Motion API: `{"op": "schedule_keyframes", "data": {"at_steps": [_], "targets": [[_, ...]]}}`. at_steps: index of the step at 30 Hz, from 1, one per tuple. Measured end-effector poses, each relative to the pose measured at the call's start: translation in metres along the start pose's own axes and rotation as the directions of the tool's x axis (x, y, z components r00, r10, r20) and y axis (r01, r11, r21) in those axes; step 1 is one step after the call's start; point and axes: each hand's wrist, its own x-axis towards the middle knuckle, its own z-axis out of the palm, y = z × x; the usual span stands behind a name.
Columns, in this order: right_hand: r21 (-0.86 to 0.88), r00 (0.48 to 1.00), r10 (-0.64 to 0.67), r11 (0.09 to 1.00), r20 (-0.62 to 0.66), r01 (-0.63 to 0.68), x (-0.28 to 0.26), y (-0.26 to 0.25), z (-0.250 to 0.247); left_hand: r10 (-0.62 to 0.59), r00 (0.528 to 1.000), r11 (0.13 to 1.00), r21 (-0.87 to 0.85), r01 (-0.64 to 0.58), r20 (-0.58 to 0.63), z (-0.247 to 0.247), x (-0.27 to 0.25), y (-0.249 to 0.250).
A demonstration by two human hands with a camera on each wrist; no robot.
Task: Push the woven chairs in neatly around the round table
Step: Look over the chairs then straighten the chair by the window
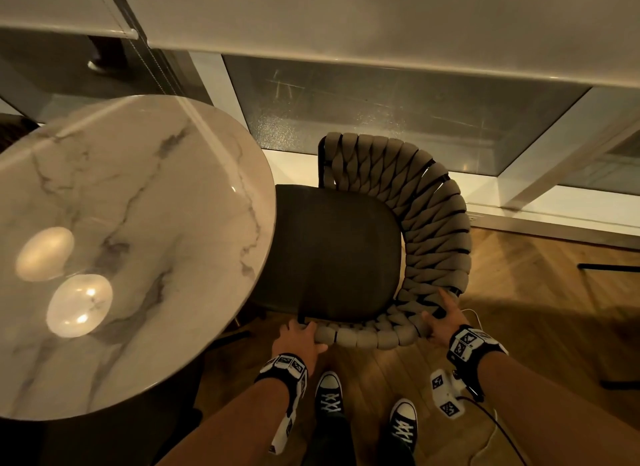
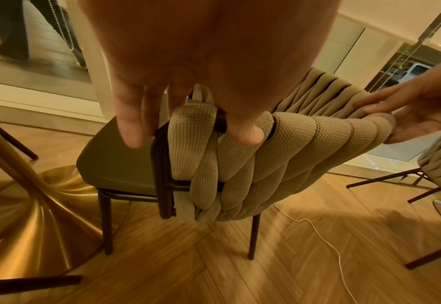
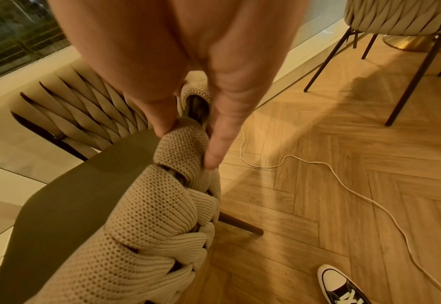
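A woven chair with a beige braided backrest and a dark seat stands at the right side of the round marble table. The seat's front edge reaches under the tabletop. My left hand grips the near end of the backrest, its thumb curled over the dark frame tube. Further round the curve, my right hand holds the top rim. Its thumb lies on the seat side and a finger on the outer side.
The table's gold pedestal base flares out on the herringbone floor beside the chair's legs. A second woven chair stands to the right. A white cable trails across the floor. Glass panels run behind the chair. My shoes are close behind it.
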Motion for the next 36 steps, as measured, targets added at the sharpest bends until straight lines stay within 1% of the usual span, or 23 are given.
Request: {"op": "schedule_keyframes", "data": {"at_steps": [6, 8, 11, 13, 15, 16, 19, 21, 28, 33, 36], "targets": [[0.048, 1.0, 0.0, 0.999, 0.021, -0.001, -0.006, 0.0, 0.0, -0.003, 1.0, 0.999, 0.037, 0.003, 0.005, 0.004, -0.004, -0.001], [0.041, 1.0, -0.004, 0.999, 0.019, 0.003, -0.008, -0.002, -0.001, 0.001, 1.0, 0.999, 0.038, -0.001, 0.005, 0.005, -0.004, -0.001], [0.025, 0.999, 0.028, 0.999, 0.017, -0.028, -0.01, -0.005, 0.0, 0.003, 1.0, 1.0, 0.027, -0.002, -0.005, 0.005, -0.004, -0.001], [-0.04, 1.0, 0.015, 0.999, 0.003, -0.015, -0.002, 0.004, -0.002, 0.011, 1.0, 1.0, 0.023, -0.011, -0.013, 0.006, -0.004, -0.001], [-0.153, 1.0, -0.021, 0.988, 0.0, 0.021, 0.034, 0.042, -0.006, 0.014, 1.0, 1.0, 0.015, -0.014, -0.02, 0.007, -0.004, 0.0], [-0.19, 1.0, -0.031, 0.981, 0.002, 0.031, 0.039, 0.048, -0.006, 0.012, 1.0, 1.0, 0.012, -0.011, -0.022, 0.008, -0.005, 0.0], [-0.341, 0.999, -0.033, 0.94, -0.029, 0.021, -0.006, 0.011, 0.004, 0.004, 1.0, 1.0, 0.004, -0.004, -0.029, 0.009, -0.004, 0.001], [-0.41, 1.0, -0.011, 0.912, -0.022, 0.001, -0.019, 0.005, 0.009, 0.008, 0.999, 1.0, 0.006, -0.007, -0.031, 0.009, -0.004, 0.0], [-0.35, 0.999, 0.035, 0.936, -0.005, -0.035, -0.035, 0.008, 0.016, 0.007, 1.0, 0.999, 0.04, -0.006, -0.02, 0.01, -0.003, -0.003], [-0.397, 1.0, -0.002, 0.918, 0.01, 0.006, -0.039, 0.015, 0.012, 0.026, 0.998, 0.999, 0.039, -0.024, -0.063, 0.01, -0.009, -0.005], [-0.387, 0.999, -0.034, 0.921, 0.005, 0.033, -0.05, 0.015, 0.012, 0.04, 0.994, 0.999, 0.025, -0.038, -0.097, 0.009, -0.015, -0.007]]}}
